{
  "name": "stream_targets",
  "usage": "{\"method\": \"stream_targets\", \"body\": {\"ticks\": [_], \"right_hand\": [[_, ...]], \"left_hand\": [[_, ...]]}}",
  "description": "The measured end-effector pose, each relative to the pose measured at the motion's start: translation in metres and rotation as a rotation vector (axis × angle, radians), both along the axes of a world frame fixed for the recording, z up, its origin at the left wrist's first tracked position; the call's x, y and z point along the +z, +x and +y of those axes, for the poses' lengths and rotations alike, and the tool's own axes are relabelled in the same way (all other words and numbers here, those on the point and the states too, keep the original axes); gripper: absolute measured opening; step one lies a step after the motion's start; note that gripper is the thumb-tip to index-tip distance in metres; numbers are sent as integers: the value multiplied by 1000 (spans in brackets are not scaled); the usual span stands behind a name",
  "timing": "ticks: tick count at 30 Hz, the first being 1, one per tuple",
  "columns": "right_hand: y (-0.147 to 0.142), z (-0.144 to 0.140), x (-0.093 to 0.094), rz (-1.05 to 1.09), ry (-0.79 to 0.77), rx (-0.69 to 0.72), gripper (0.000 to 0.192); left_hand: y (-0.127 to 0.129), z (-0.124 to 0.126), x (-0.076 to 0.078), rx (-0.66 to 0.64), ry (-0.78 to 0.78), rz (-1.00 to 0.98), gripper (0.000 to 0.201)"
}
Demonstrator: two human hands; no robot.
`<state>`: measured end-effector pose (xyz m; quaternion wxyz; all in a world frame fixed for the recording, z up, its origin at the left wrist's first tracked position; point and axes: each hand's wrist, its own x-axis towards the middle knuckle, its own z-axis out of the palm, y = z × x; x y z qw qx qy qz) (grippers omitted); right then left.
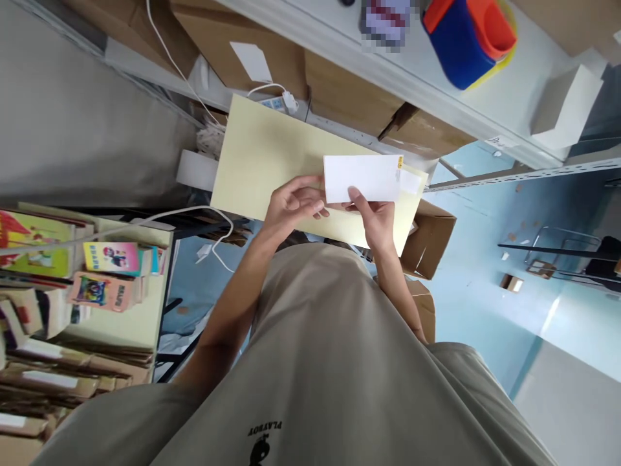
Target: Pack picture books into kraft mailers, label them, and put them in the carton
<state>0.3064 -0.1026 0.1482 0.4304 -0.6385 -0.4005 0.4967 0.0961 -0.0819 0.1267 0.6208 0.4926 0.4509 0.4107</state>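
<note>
My right hand (pixel 378 223) grips a flat white rectangular card (pixel 361 178) by its near edge, thumb on top and fingers underneath. A small yellow mark sits in the card's far right corner; whether it is a single card or a thin booklet I cannot tell. At the card's left edge is my left hand (pixel 295 206), its fingers spread and partly curled, some tips hidden close to or behind the card. Both hands are above a pale yellow tabletop (pixel 262 152). Another white paper (pixel 411 182) lies at the table's right end, partly covered by the card.
Beyond the table, cardboard boxes (pixel 352 94) stand under a grey shelf (pixel 466 116) holding a blue and orange bin (pixel 463 48) and a white box (pixel 570 107). A power strip (pixel 277 103) lies behind the table. Books (pixel 101 291) fill the left side; a white cable (pixel 194 208) crosses there. An open carton (pixel 429 239) stands right.
</note>
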Motion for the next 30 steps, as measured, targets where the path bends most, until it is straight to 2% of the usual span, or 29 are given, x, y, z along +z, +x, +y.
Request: {"method": "stream_targets", "body": {"ticks": [2,6,11,15,18,23,30], "right_hand": [[-12,0,3,-12,0,-8,60],[-38,1,7,-2,8,-16,56],[-66,8,0,-74,-46,2,57],[-80,15,-5,-274,-91,-5,59],[-91,8,4,-413,0,1,45],[-122,-6,24,-467,144,143,17],[-149,6,17,-541,121,183,14]], "left_hand": [[-13,2,-2,-40,-55,-46,46],[-36,7,-3,-30,-80,-55,34],[-60,14,-4,-43,-59,-32,35],[-79,20,-7,-40,13,-11,35],[-93,25,-8,-47,84,59,29],[-113,32,-10,-120,189,122,18],[-134,37,-19,-170,253,158,12]]}}
